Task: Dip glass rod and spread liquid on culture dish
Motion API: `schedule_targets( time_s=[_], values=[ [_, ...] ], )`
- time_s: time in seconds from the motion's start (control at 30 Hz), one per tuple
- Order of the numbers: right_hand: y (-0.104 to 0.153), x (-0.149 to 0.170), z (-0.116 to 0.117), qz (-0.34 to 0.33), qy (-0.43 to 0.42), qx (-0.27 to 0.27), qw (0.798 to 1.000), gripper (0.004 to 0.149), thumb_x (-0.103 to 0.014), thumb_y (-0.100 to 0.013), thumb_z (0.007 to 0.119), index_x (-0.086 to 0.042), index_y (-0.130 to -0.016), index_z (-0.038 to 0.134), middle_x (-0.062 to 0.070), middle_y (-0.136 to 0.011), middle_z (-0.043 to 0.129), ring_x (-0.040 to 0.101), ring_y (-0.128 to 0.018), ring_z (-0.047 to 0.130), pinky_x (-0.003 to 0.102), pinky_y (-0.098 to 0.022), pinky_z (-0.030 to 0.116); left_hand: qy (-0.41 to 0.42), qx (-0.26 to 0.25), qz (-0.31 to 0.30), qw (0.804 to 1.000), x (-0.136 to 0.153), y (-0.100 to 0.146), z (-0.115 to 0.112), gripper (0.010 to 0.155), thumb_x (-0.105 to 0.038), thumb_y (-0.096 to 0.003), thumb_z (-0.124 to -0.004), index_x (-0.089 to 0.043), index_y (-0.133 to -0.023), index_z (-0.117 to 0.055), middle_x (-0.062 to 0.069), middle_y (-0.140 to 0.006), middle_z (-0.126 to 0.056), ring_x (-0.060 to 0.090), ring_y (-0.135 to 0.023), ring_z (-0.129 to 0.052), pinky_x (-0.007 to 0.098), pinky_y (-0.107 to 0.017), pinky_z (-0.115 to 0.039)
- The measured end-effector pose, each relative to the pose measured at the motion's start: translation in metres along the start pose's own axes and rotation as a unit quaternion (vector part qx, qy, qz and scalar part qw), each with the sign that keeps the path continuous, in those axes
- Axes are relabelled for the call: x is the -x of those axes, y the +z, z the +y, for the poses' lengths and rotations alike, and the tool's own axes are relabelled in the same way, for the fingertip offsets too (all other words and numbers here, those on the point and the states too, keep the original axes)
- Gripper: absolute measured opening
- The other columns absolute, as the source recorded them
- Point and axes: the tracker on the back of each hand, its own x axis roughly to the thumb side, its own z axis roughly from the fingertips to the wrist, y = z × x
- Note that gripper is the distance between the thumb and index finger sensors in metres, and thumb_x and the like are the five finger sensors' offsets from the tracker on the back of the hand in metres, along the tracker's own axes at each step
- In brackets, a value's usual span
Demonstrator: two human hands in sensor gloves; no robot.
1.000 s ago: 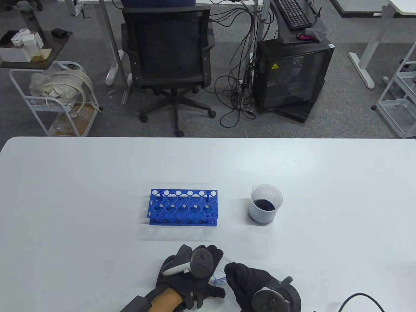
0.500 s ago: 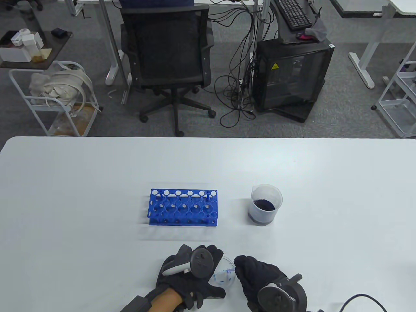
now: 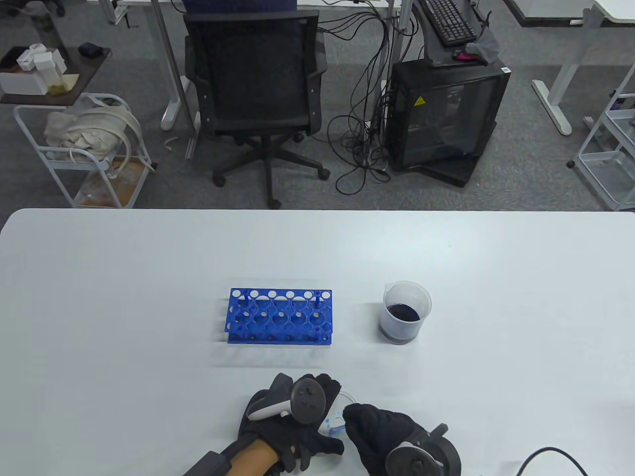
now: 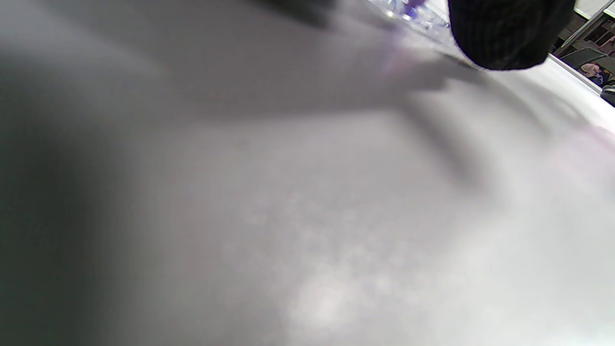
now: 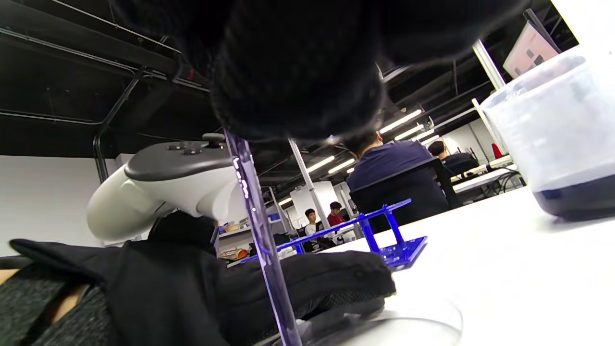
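So the glass rod (image 5: 259,240) is pinched upright in the right hand (image 3: 382,434), tip down in the dish (image 3: 337,421), which is steadied flat by the left hand (image 3: 290,426) on the tabletop (image 3: 496,372), well in front of the beaker (image 3: 406,312). Light, even strokes are probably best, rod kept low, dish pinned.

right hand (image 3: 384,436) | shifted back left over culture dish (image 3: 336,422) | dish mostly covered again
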Motion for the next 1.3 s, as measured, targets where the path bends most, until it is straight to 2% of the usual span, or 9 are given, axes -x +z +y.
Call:
schedule_targets(
  time_s=[0.2,0.43,0.73,0.83,0.9,0.97,1.07,1.17,1.3],
  values=[
    [-0.005,0.006,0.002,0.018,0.017,0.006,1.0,0.036,-0.044,-0.049,0.062,-0.031,-0.083,0.059,-0.004,-0.075,0.087,0.014,-0.031,0.099,0.036,-0.024,0.085,0.0,0.0,0.0,1.0,0.0,0.0,0.0,0.104,-0.071,-0.0506,-0.071,-0.03,-0.113,0.001,0.003,-0.12,0.014,0.032,-0.104,0.01,0.069,-0.067,0.005],
    [-0.005,0.018,-0.011,0.021,0.053,0.028,0.998,0.036,-0.042,-0.048,0.064,-0.028,-0.081,0.063,-0.002,-0.071,0.089,0.012,-0.024,0.098,0.035,-0.019,0.084,0.0,0.0,0.0,1.0,0.0,0.0,0.0,0.103,-0.072,-0.0505,-0.071,-0.03,-0.113,0.001,0.003,-0.12,0.014,0.032,-0.103,0.01,0.069,-0.067,0.006],
    [-0.005,0.01,-0.016,0.027,0.033,0.014,0.999,0.036,-0.043,-0.048,0.064,-0.027,-0.08,0.065,-0.002,-0.066,0.091,0.012,-0.02,0.097,0.034,-0.015,0.083,0.0,0.0,0.0,1.0,0.0,0.0,0.0,0.104,-0.072,-0.0504,-0.071,-0.03,-0.113,0.001,0.003,-0.12,0.014,0.032,-0.104,0.01,0.069,-0.067,0.006],
    [-0.013,0.009,-0.031,0.032,0.034,0.037,0.998,0.036,-0.043,-0.048,0.064,-0.026,-0.081,0.065,-0.002,-0.067,0.091,0.012,-0.02,0.097,0.034,-0.015,0.083,0.0,-0.002,-0.002,1.0,0.0,0.0,0.0,0.108,-0.073,-0.0489,-0.072,-0.031,-0.113,0.004,0.003,-0.121,0.013,0.032,-0.104,0.009,0.07,-0.066,0.006],
    [-0.024,0.008,-0.041,0.056,0.044,0.026,0.997,0.038,-0.043,-0.048,0.067,-0.025,-0.081,0.067,-0.001,-0.064,0.092,0.012,-0.016,0.096,0.034,-0.013,0.083,0.0,-0.007,-0.011,1.0,0.0,0.002,0.001,0.113,-0.075,-0.047,-0.072,-0.031,-0.112,0.008,0.007,-0.121,0.012,0.035,-0.104,0.01,0.071,-0.063,0.008],
    [-0.035,0.007,-0.047,0.076,0.063,-0.005,0.995,0.038,-0.043,-0.047,0.07,-0.023,-0.08,0.071,-0.001,-0.059,0.095,0.012,-0.013,0.095,0.035,-0.01,0.082,0.024,-0.054,-0.023,0.998,-0.001,0.009,0.008,0.112,-0.072,-0.0474,-0.074,-0.031,-0.114,0.005,0.007,-0.121,0.01,0.036,-0.103,0.01,0.069,-0.059,0.012],
    [-0.046,-0.002,-0.046,0.075,0.088,-0.051,0.992,0.039,-0.043,-0.045,0.074,-0.022,-0.079,0.073,-0.001,-0.055,0.096,0.012,-0.01,0.094,0.035,-0.009,0.082,0.109,-0.155,-0.061,0.98,-0.007,0.032,0.027,0.101,-0.063,-0.0521,-0.077,-0.029,-0.118,-0.009,0.006,-0.126,-0.005,0.037,-0.106,-0.001,0.068,-0.061,0.009],
    [-0.049,-0.015,-0.04,0.047,0.115,-0.048,0.991,0.04,-0.043,-0.044,0.076,-0.021,-0.078,0.075,-0.001,-0.053,0.097,0.012,-0.01,0.095,0.035,-0.008,0.082,0.154,-0.22,-0.088,0.959,-0.015,0.05,0.042,0.076,-0.052,-0.0566,-0.081,-0.032,-0.116,-0.038,-0.003,-0.124,-0.044,0.033,-0.108,-0.029,0.068,-0.067,0.0],
    [-0.051,-0.029,-0.034,0.032,0.099,-0.02,0.994,0.041,-0.043,-0.044,0.076,-0.019,-0.078,0.076,-0.002,-0.053,0.097,0.013,-0.011,0.096,0.036,-0.009,0.082,0.154,-0.266,-0.094,0.947,-0.021,0.063,0.046,0.064,-0.049,-0.0572,-0.085,-0.032,-0.11,-0.055,-0.008,-0.116,-0.063,0.03,-0.105,-0.046,0.069,-0.072,-0.01]
  ],
)
